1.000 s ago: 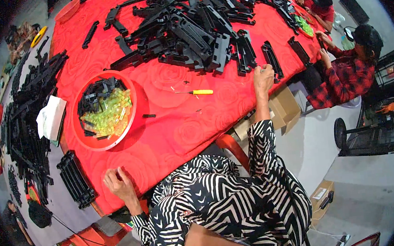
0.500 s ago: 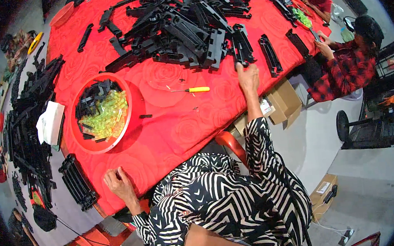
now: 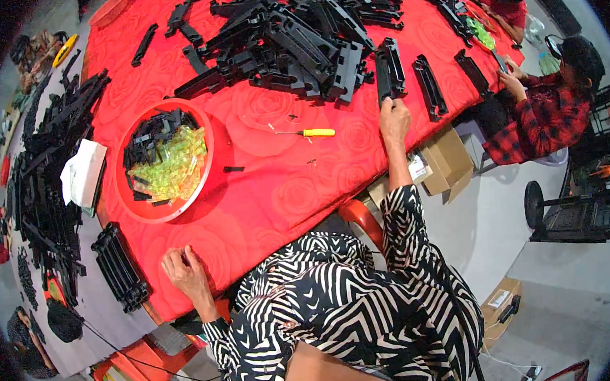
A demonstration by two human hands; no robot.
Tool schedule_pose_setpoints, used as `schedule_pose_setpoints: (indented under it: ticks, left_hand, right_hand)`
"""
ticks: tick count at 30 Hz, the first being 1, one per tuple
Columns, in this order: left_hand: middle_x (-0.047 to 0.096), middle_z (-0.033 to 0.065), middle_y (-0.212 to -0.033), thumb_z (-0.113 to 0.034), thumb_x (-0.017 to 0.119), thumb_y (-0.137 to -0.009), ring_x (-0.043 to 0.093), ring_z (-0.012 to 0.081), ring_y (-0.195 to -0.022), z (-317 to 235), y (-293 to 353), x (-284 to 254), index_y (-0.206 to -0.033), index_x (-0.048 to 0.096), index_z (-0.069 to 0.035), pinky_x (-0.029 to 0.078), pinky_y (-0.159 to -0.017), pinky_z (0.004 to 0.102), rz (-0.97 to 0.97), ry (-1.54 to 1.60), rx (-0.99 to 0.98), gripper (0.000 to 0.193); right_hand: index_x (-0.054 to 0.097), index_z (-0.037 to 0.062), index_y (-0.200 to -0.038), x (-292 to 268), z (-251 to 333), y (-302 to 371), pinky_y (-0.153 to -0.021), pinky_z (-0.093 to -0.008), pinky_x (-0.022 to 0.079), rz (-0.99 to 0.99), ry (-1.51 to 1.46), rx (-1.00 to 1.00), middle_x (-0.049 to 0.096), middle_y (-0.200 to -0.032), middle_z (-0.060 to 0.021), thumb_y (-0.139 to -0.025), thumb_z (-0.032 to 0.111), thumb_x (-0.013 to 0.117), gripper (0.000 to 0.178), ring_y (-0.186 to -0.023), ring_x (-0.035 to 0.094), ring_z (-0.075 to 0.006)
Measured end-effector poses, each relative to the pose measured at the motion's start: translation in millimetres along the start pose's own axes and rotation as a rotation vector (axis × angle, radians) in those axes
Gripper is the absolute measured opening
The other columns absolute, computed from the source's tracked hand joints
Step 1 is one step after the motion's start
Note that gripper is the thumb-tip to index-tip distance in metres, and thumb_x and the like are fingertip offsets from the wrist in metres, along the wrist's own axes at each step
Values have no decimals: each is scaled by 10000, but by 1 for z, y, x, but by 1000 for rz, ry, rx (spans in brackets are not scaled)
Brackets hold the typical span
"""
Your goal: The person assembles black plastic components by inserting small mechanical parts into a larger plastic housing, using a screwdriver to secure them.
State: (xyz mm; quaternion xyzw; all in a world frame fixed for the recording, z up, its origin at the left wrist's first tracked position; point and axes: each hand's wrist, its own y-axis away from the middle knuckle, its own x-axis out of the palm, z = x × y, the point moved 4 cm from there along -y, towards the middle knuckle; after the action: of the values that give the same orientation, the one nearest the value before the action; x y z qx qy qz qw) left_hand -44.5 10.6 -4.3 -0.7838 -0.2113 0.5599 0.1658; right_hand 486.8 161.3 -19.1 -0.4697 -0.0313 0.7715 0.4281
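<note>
My right hand (image 3: 395,120) is closed on the near end of a long black plastic part (image 3: 390,69), beside the right edge of a large heap of similar parts (image 3: 293,41). My left hand (image 3: 184,271) rests near the front edge of the red tablecloth (image 3: 298,191), fingers loosely bent, thumb apart, with nothing in it. Between my hands and the heap lies a screwdriver (image 3: 317,132) with a yellow handle. On the left stands a red basin (image 3: 210,171) holding small black pieces and yellow-green clear pieces (image 3: 177,165).
Two more black parts (image 3: 429,87) lie right of my right hand. At left are stacked black parts (image 3: 121,266), a white tissue pack (image 3: 83,173) and a second table (image 3: 108,328) with dark pieces. Co-workers (image 3: 550,114) sit at right. A cardboard box (image 3: 449,161) stands below the edge.
The view has shifted slightly. My right hand has drawn the black part a little toward me and right, away from the heap. My left hand stays in place on the cloth.
</note>
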Motion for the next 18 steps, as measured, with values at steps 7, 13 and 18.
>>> schedule_pose_setpoints:
  ticks: [7,13,18]
  left_hand:
    - [543,136,-801,-55,609,-800,510,315,-767,1,-1,2,-788,535,5,413,-719,404,-47,11,10,97]
    - [576,145,-809,-4,611,-781,550,305,-790,-8,3,-6,-805,564,2,450,-706,382,-137,220,-52,53]
    - [592,120,-854,-17,617,-785,573,236,-799,-24,-2,-23,-878,571,11,462,-739,323,-261,371,-95,108]
  right_hand:
    - [564,-17,-780,-14,12,10,-560,-351,414,80,-624,86,491,-608,-107,-902,201,488,262,-590,488,-155]
    - [568,-20,-973,-73,127,61,-649,-360,433,143,-612,-545,541,-802,-136,-844,47,513,155,-719,532,-278]
    - [549,20,-1051,-69,185,132,-561,-398,444,499,-612,-1001,539,-817,-162,-836,106,580,234,-678,542,-342]
